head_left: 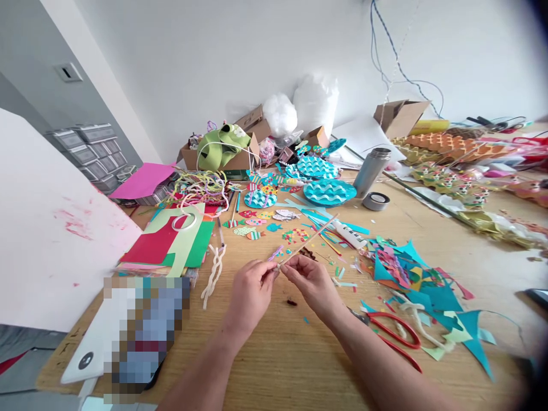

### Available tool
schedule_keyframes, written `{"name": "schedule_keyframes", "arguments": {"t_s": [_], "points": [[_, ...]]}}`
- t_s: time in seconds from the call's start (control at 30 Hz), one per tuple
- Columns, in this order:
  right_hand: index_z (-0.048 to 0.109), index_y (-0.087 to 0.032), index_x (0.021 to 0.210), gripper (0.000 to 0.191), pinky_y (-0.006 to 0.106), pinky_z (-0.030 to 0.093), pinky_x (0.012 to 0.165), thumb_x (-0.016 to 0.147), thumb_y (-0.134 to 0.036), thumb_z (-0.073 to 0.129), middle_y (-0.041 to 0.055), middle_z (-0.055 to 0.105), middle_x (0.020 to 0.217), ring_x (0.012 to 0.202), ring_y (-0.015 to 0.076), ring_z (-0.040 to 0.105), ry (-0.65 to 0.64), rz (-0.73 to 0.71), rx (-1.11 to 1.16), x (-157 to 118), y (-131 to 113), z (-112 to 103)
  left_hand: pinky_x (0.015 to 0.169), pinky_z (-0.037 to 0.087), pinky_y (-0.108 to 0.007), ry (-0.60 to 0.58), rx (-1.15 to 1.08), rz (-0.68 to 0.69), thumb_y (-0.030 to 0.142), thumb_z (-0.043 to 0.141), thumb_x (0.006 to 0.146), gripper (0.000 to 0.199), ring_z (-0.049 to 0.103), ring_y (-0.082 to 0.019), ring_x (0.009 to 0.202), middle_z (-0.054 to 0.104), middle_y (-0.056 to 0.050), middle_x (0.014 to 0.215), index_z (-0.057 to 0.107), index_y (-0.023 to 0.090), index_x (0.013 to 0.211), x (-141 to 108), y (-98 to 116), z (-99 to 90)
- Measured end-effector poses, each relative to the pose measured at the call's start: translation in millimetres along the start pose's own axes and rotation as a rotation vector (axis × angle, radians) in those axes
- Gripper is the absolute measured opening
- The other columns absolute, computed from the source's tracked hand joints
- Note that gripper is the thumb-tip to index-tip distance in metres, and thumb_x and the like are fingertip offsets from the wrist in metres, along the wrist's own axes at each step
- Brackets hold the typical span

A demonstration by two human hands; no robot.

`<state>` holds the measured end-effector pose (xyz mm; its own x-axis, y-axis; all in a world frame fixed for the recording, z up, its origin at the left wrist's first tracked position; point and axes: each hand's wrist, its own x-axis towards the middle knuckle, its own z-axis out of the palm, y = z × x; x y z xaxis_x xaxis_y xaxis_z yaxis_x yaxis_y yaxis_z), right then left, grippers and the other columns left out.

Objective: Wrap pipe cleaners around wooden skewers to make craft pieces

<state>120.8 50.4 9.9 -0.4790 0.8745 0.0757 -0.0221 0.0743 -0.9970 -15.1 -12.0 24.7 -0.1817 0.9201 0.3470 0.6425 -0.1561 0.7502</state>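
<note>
My left hand (252,291) and my right hand (311,284) meet fingertip to fingertip over the middle of the wooden table. Both are closed in a pinch around the lower end of a thin, pale stick (315,236), which slants up and away to the right. The pinched end is mostly hidden by my fingers. Just beyond my left fingertips shows a small twisted purple strand (276,253). Small paper dots (296,236) and a dark brown fuzzy piece (307,253) lie behind the hands, and another brown scrap (291,302) rests between my wrists.
Red-handled scissors (396,328) lie by my right forearm, near blue paper scraps (434,299). Paper fish (256,222), a glue tube (349,234) and a steel flask (372,171) stand or lie farther back. Coloured sheets (145,245) and a braided white cord (213,274) are on the left.
</note>
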Motion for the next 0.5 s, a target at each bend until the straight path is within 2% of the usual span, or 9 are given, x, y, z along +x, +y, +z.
{"name": "schedule_keyframes", "arguments": {"t_s": [0.1, 0.2, 0.3, 0.4, 0.5], "points": [[0.062, -0.016, 0.078, 0.033, 0.027, 0.043, 0.066, 0.076, -0.049, 0.063, 0.0037, 0.063, 0.074, 0.070, 0.0164, 0.056, -0.036, 0.013, 0.005, -1.0, -3.6, 0.6, 0.071, 0.047, -0.029, 0.041, 0.110, 0.092, 0.013, 0.050, 0.086, 0.017, 0.061, -0.017, 0.078, 0.067, -0.006, 0.081, 0.066, 0.016, 0.091, -1.8, -1.7, 1.0], [0.063, -0.016, 0.080, 0.034, 0.027, 0.042, 0.064, 0.076, -0.049, 0.063, 0.0038, 0.064, 0.074, 0.068, 0.0158, 0.056, -0.086, 0.039, -0.023, -1.2, -6.4, -0.1, 0.071, 0.046, -0.029, 0.069, 0.169, 0.121, 0.013, 0.049, 0.087, 0.017, 0.060, -0.018, 0.078, 0.066, -0.006, 0.081, 0.064, 0.016, 0.091, -2.5, -3.2, 0.8], [0.063, -0.015, 0.077, 0.033, 0.026, 0.040, 0.062, 0.076, -0.048, 0.063, 0.0031, 0.063, 0.070, 0.065, 0.0151, 0.054, -0.072, 0.035, -0.051, -0.8, -6.1, -1.1, 0.072, 0.046, -0.029, 0.059, 0.175, 0.126, 0.013, 0.047, 0.087, 0.017, 0.061, -0.018, 0.080, 0.067, -0.006, 0.083, 0.063, 0.016, 0.089, -2.7, -3.1, 0.5], [0.063, -0.015, 0.075, 0.030, 0.026, 0.039, 0.061, 0.076, -0.045, 0.063, 0.0024, 0.061, 0.068, 0.064, 0.0147, 0.052, -0.053, 0.018, -0.072, -0.6, -5.2, -1.5, 0.071, 0.046, -0.028, 0.038, 0.130, 0.066, 0.013, 0.045, 0.087, 0.018, 0.061, -0.018, 0.078, 0.067, -0.007, 0.081, 0.063, 0.016, 0.087, -2.6, -1.7, -0.1], [0.063, -0.015, 0.073, 0.027, 0.026, 0.038, 0.060, 0.077, -0.042, 0.061, 0.0016, 0.059, 0.065, 0.062, 0.0141, 0.050, -0.046, 0.005, -0.114, -1.1, -6.3, -1.3, 0.064, 0.046, -0.026, -0.015, 0.008, -0.081, 0.018, 0.046, 0.086, 0.018, 0.061, -0.016, 0.069, 0.066, -0.005, 0.074, 0.064, 0.016, 0.084, -2.1, -0.7, -0.4]]}}
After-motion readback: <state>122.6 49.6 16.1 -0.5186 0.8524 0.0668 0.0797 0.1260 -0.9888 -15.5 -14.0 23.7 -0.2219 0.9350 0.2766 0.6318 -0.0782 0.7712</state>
